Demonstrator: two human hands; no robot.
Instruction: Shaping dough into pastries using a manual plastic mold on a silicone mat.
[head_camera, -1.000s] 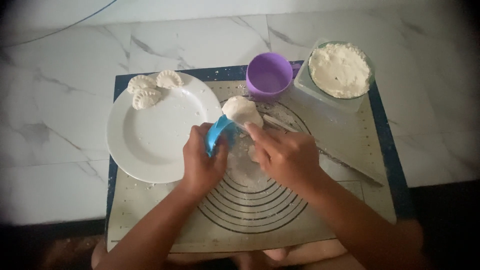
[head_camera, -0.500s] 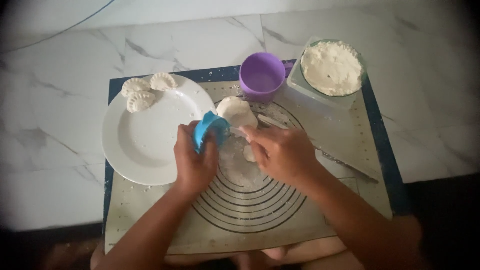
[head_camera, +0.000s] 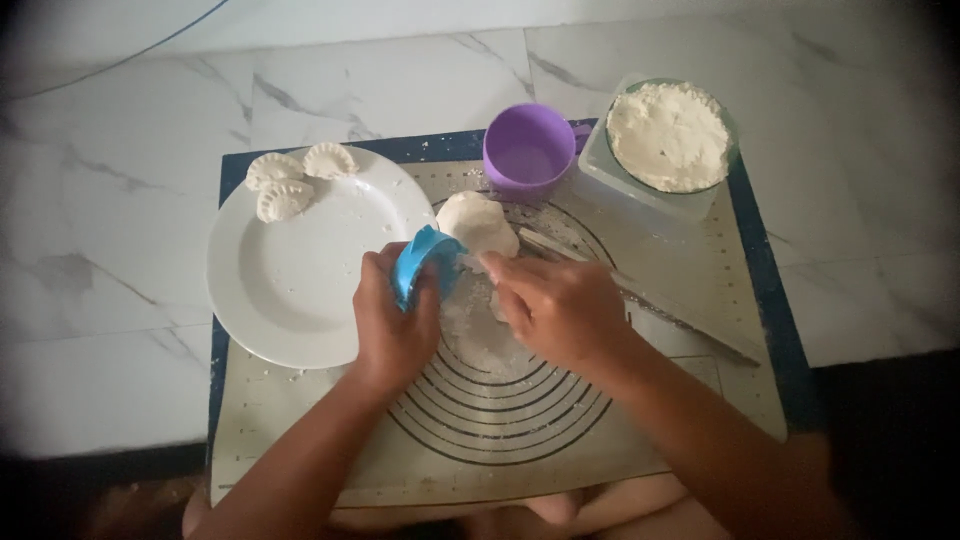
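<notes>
My left hand (head_camera: 392, 325) grips a blue hinged dumpling press (head_camera: 422, 262), held folded and tilted over the pastry mat (head_camera: 300, 440). My right hand (head_camera: 558, 305) hovers just right of the press with its fingertips at the press's edge; whether it holds dough is hidden. A lump of white dough (head_camera: 478, 224) lies on the mat just beyond both hands. Three shaped dumplings (head_camera: 287, 180) rest at the far rim of a white plate (head_camera: 300, 290) to the left.
A purple cup (head_camera: 527, 152) stands at the mat's far edge. To its right a clear tub holds a bowl of flour (head_camera: 668, 135). A thin rolling stick (head_camera: 650, 300) lies slantwise on the mat's right part. White marble surface (head_camera: 120, 150) surrounds the mat.
The press and both hands have stayed over the mat's centre. My right fingers have drawn closer to the press's edge. The view has shifted slightly.
</notes>
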